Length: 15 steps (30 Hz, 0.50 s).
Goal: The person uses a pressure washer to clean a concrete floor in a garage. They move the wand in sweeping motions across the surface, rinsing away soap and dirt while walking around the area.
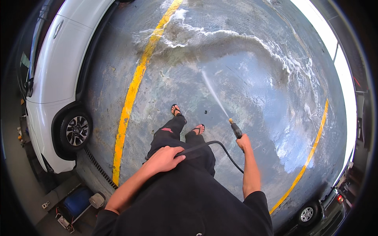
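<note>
My right hand (243, 142) grips the handle of a black spray gun (236, 129) with a brass-coloured tip. A narrow white jet of water (215, 93) leaves the tip and points ahead and to the left, down at the floor. At my waist, my left hand (167, 159) is closed round a black hose (216, 142). From there the hose arches to the right and drops behind my right forearm. Where it joins the gun is hidden. Foamy water (236, 34) spreads in a curved front across the grey floor ahead.
A white car (65, 63) stands along the left, its wheel (76, 131) near a floor drain grate (98, 165). Yellow lines (136, 80) run on both sides. A blue tank machine (78, 202) sits at lower left. Another vehicle (334, 214) is at lower right. My sandalled feet (199, 129) stand on wet floor.
</note>
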Motion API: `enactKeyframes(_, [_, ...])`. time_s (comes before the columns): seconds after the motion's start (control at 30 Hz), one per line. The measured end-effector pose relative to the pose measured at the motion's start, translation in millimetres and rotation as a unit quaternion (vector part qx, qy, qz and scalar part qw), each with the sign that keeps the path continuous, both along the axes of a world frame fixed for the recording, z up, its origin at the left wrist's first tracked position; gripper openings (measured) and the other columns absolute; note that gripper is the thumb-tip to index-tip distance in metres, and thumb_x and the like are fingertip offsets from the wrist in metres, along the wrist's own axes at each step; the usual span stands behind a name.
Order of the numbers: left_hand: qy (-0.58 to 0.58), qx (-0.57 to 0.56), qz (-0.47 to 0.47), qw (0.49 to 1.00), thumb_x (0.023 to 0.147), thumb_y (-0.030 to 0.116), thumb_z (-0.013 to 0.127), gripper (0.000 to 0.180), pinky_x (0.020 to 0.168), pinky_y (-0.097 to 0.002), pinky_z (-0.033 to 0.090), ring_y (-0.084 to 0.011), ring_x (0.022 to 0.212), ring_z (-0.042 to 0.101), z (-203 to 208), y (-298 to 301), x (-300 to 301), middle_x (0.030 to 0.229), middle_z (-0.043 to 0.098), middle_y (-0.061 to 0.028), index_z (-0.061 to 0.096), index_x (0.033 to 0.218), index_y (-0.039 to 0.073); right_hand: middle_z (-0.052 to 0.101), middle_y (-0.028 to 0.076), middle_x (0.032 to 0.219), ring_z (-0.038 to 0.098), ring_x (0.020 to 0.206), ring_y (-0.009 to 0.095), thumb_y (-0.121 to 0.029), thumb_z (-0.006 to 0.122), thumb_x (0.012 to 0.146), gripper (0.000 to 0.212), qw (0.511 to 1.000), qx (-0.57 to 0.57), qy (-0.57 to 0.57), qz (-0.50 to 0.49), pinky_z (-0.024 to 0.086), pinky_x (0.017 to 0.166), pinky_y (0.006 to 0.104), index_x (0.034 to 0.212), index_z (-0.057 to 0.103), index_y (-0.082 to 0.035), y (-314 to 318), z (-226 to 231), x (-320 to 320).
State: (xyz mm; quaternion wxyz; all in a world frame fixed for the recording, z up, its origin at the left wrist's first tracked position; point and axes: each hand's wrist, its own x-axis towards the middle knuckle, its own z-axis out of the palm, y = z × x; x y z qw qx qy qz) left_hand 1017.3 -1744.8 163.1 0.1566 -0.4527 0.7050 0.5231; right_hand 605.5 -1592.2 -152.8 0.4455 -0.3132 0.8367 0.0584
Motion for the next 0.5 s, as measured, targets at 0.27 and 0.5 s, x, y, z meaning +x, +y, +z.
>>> enactKeyframes(0.27, [0.016,-0.004,0.042,0.999,0.099,0.032,0.068,0.038,0.092,-0.0500,0.056,-0.0439,0.102,0.071,-8.3,-36.1,28.7,0.107,0.075,-0.0233,0.072,0.125,0.004,0.074,0.027,0.113,0.070,0.109,0.045,-0.010,0.063,0.078,0.077,0.985,-0.023,0.023,0.170,0.057,0.095,0.0513,0.153,0.055,-0.025,-82.1,23.6,74.6])
enactKeyframes(0.5, [0.063,-0.024,0.051,0.996,0.098,0.032,0.068,0.037,0.089,-0.0495,0.056,-0.0439,0.100,0.071,-7.6,-96.9,69.9,0.106,0.075,-0.0226,0.072,0.124,0.005,0.075,0.026,0.109,0.072,0.105,0.045,-0.011,0.065,0.084,0.075,0.977,-0.022,0.208,0.026,0.058,0.090,0.0522,0.157,0.046,-0.012,-150.8,56.4,54.8])
